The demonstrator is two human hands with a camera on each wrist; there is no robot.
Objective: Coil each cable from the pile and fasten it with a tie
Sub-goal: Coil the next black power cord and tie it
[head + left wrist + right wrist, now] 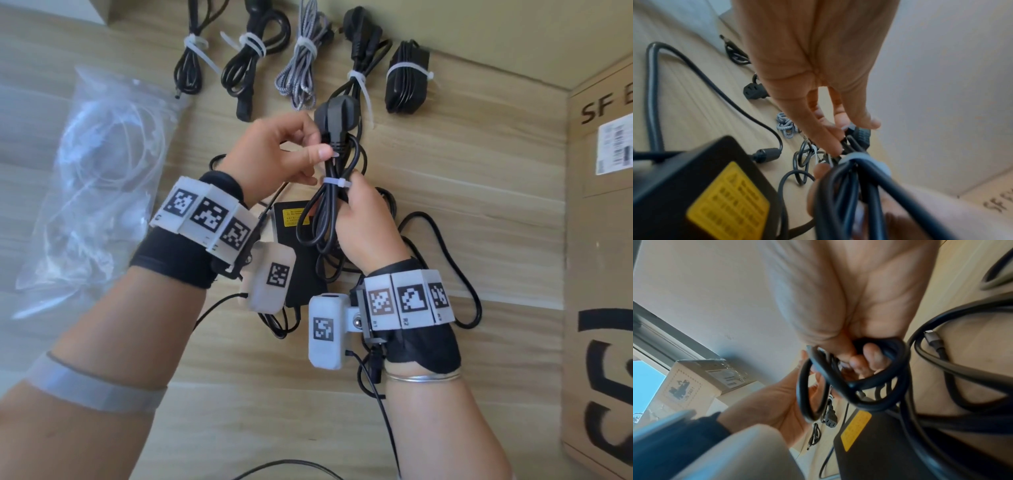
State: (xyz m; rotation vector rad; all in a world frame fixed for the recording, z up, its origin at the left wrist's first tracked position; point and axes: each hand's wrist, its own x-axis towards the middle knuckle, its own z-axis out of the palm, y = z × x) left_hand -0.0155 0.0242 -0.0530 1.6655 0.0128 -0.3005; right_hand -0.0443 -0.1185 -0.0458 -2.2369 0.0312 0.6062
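A coiled black power cable [323, 212] is held upright above the table, its plug [337, 114] at the top. A white zip tie [337, 182] circles the coil just below the plug. My right hand [352, 202] grips the coil under the tie; in the right wrist view the fingers [869, 360] curl through the loops [838, 386]. My left hand [322, 147] pinches the tie's thin free end beside the plug's neck. In the left wrist view its fingertips [835, 146] sit right by the tie [861, 158].
Several tied cables lie in a row at the back, among them a grey braided one [301, 65]. A clear bag of ties [99, 178] lies at left. A cardboard box [603, 240] stands at right. A black adapter [294, 219] with loose cable [455, 260] lies under my hands.
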